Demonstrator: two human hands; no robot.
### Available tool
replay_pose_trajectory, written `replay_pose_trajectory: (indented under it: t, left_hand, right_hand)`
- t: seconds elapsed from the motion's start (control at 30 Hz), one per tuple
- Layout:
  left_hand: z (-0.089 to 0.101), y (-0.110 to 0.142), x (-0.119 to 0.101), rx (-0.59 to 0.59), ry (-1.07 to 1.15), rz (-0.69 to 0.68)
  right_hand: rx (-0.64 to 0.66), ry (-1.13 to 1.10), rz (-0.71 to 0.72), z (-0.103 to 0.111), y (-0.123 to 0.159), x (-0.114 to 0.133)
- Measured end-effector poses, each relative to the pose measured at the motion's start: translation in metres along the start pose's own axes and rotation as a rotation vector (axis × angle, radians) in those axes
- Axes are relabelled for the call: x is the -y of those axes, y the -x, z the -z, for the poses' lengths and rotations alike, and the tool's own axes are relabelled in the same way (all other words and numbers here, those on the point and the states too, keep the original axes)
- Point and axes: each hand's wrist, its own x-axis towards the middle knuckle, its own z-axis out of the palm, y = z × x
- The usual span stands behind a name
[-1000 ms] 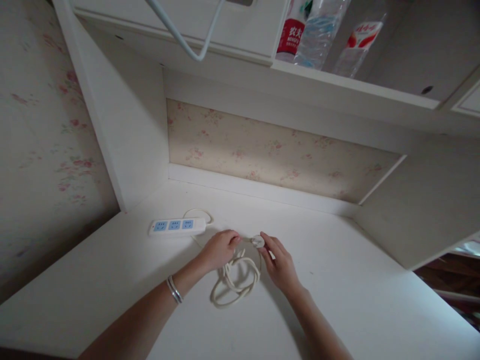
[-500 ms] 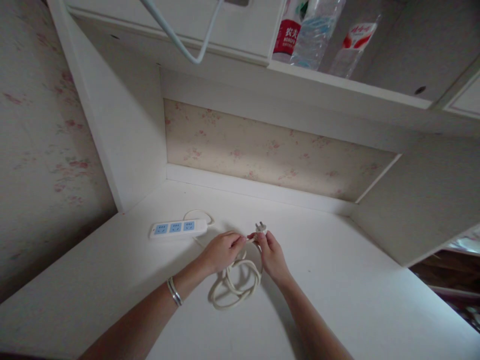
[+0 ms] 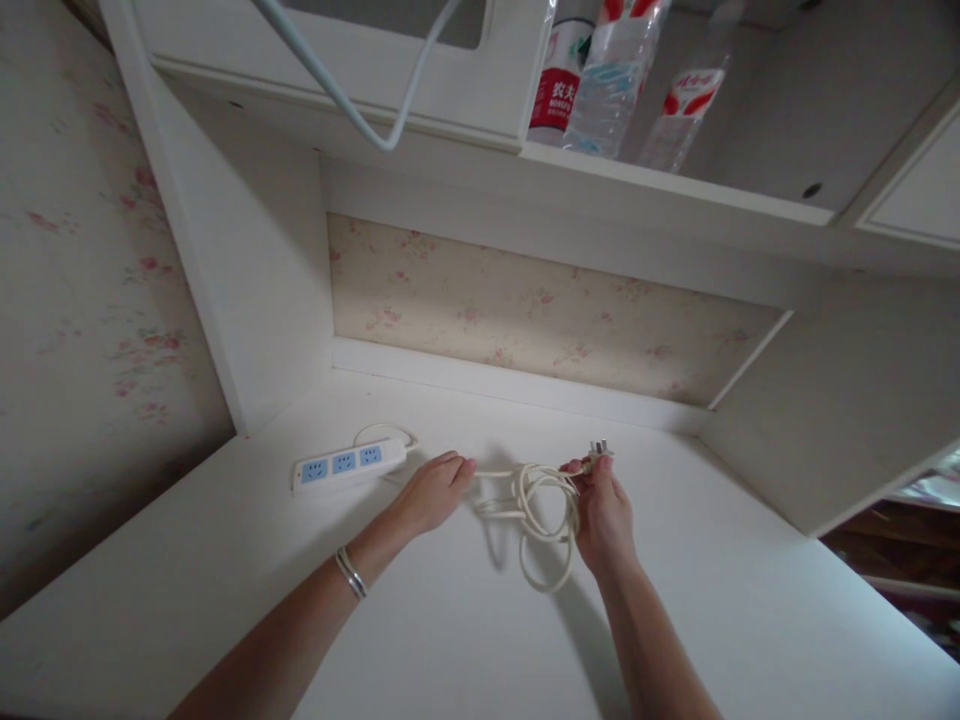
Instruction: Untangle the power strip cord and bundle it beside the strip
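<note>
A white power strip (image 3: pixel 349 465) with three blue socket panels lies on the white desktop at the left. Its cream cord (image 3: pixel 551 580) hangs in loose tangled loops between my hands. My left hand (image 3: pixel 439 490) pinches a stretch of the cord, just right of the strip. In my right hand (image 3: pixel 606 510) is the plug (image 3: pixel 598 452) at the cord's end, its metal prongs pointing away from me. Part of the cord near the strip is hidden behind my left hand.
The white desktop (image 3: pixel 420 640) sits inside a cabinet with side panels and a floral back wall (image 3: pixel 540 310). Overhead, an upper shelf (image 3: pixel 675 190) holds several plastic bottles (image 3: pixel 607 90). A pale bent rod (image 3: pixel 375 130) hangs down at the upper left.
My right hand has moved right with the plug, away from my left hand. The cord loops came along to the right, and a stretch between the hands is now drawn out straight.
</note>
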Motion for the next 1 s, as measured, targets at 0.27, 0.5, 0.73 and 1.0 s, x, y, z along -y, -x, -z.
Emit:
replay_pose_trajectory:
  t: [0.27, 0.5, 0.73, 1.0]
  left_hand:
    - [-0.005, 0.0, 0.009, 0.069, -0.162, -0.058]
    - [0.005, 0.007, 0.021, 0.227, -0.312, 0.118]
    - [0.012, -0.006, 0.03, 0.002, -0.072, 0.387]
    - [0.006, -0.007, 0.027, -0.068, 0.329, 0.455]
  right_hand:
    - [-0.183, -0.02, 0.084, 0.034, -0.025, 0.017]
    - [-0.242, 0.058, 0.084, 0.061, -0.029, 0.035]
    - [0.255, 0.213, -0.099, 0.044, -0.004, 0.034]
    - [0.572, 0.254, -0.372, -0.027, 0.034, 0.005]
